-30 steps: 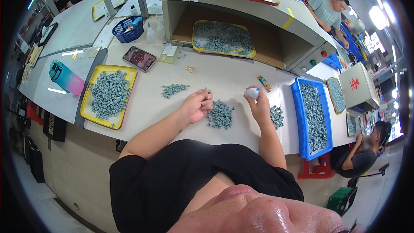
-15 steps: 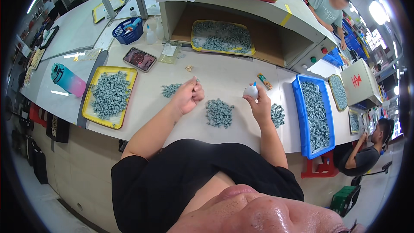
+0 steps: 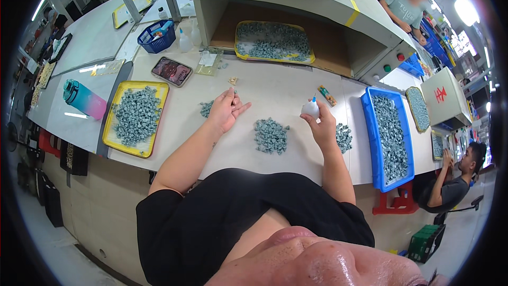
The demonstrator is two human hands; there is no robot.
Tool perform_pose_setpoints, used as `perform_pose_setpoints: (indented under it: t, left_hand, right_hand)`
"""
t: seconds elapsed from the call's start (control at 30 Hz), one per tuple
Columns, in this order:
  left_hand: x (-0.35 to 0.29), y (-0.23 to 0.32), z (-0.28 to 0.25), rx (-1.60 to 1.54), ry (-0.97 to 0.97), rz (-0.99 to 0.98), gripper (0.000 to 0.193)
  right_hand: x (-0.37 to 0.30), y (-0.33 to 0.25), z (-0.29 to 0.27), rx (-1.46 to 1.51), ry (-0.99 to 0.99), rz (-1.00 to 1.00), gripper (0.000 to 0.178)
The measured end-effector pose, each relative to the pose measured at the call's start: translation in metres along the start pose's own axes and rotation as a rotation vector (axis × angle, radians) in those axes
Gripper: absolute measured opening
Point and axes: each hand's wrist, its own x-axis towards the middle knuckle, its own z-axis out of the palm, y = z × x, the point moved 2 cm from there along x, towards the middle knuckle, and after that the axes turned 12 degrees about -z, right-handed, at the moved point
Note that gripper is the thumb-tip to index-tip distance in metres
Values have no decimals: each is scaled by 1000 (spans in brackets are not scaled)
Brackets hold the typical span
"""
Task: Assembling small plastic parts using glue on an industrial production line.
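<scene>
A person sits at a pale table [image 3: 275, 87]. The right hand [image 3: 321, 126] has its grip clenched around a small white squeeze bottle [image 3: 310, 108], held upright with its blue nozzle toward twelve o'clock. The left hand [image 3: 226, 111] lies released, palm up, fingers spread, touching a small cluster of grey pieces [image 3: 207, 108] at its nine o'clock. A larger grey pile [image 3: 271, 135] sits between the hands, at the bottle's seven o'clock, somewhat nearer the right hand.

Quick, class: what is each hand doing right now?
Left hand: open, fingers spread, beside a small grey pile.
Right hand: closed around a small white dropper bottle.
</scene>
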Motion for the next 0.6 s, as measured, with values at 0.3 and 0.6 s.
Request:
perform_pose_setpoints:
  t: [0.3, 0.6]
  left_hand:
    - [-2, 5, -3, -9, 79, 110, 21]
    - [-17, -29, 16, -124, -124, -241, 23]
  right_hand:
    - [1, 3, 2, 22, 60, -9, 48]
    - [3, -6, 4, -19, -22, 3, 47]
